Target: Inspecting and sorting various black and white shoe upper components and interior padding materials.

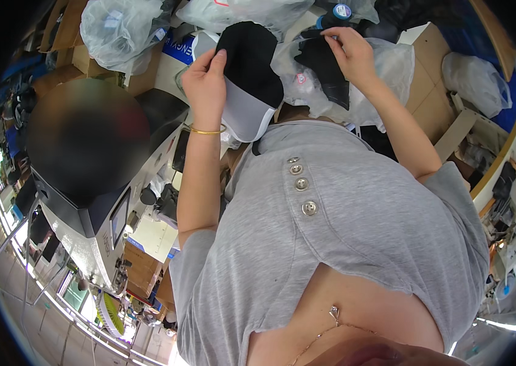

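"Item one?"
"Black-and-grey fabric panel point(252, 80), left of centre, long axis running outward from the grey shirt point(355, 195), grey end nearest; left hand point(204, 79) closed on its left edge"
"Item two?"
"Black piece point(328, 73), slanting, lower corner toward the shirt; right hand point(352, 56) pinching its upper edge"

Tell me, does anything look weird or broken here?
Yes: a round dark blur covers part of the white machine. It looks odd because nearby things are sharper, and it hides what's behind. The black-and-grey piece in the left hand shows no clear tear.
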Tool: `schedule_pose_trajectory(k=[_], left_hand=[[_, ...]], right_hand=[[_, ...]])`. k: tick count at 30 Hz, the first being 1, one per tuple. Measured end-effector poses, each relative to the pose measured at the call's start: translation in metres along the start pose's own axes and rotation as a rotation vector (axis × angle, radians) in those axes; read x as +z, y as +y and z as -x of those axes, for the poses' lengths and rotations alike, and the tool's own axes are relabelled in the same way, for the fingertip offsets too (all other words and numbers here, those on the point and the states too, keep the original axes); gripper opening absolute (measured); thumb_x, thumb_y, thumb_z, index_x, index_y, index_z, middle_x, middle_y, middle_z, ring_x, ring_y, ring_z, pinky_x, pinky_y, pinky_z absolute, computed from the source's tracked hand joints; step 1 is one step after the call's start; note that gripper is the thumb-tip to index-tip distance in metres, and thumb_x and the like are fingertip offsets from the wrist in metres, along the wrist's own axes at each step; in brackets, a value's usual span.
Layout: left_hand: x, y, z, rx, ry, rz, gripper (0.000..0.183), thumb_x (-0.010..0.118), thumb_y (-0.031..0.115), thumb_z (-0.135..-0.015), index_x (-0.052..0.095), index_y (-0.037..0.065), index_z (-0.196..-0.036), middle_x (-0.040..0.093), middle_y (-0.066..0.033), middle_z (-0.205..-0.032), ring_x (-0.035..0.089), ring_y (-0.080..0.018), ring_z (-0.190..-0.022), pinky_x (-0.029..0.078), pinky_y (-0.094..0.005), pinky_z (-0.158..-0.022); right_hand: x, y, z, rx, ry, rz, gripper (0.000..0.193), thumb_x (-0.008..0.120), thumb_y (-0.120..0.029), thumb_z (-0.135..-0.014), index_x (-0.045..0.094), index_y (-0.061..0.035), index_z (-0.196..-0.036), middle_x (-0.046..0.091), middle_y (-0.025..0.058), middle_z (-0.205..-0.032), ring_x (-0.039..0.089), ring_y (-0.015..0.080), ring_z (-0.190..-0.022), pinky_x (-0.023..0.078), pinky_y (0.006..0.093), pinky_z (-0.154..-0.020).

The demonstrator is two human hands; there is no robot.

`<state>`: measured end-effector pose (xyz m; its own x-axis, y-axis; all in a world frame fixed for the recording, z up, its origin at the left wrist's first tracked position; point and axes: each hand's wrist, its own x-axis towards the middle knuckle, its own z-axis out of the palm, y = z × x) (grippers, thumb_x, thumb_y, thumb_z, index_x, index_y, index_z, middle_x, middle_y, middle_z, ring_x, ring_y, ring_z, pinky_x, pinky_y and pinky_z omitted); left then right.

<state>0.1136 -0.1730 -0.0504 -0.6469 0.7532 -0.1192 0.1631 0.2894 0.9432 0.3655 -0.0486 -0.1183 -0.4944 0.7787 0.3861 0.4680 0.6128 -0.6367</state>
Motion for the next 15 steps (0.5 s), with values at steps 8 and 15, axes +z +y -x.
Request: schedule_pose_trajectory(k=[8,15], left_hand=[[-0.004,-0.005,-0.007,-0.062,0.026,0.134,0.024,0.069,0.011,-0.084,0.068,-0.007,-0.1,0.069,-0.0055,-0.083,0.059,-0.0081,-0.073,0.045,-0.0203,-0.069],[-0.007,-0.009,-0.01,-0.017,0.004,0.118,0.025,0.068,0.013,-0.085,0.068,-0.006,-0.101,0.066,-0.0014,-0.078,0.053,-0.0052,-0.066,0.042,-0.0186,-0.061]], right_hand=[[-0.021,0.011,-0.021,0.491,-0.273,-0.712,0.022,0.063,-0.013,-0.089,0.065,-0.0044,-0.109,0.063,-0.0027,-0.088,0.053,0.0058,-0.076,0.044,0.0221,-0.069],[-0.029,-0.01,-0.035,0.567,-0.319,-0.896,0.025,0.064,-0.014,-0.089,0.065,-0.0029,-0.111,0.062,-0.0016,-0.095,0.053,0.0059,-0.077,0.043,0.0215,-0.07]])
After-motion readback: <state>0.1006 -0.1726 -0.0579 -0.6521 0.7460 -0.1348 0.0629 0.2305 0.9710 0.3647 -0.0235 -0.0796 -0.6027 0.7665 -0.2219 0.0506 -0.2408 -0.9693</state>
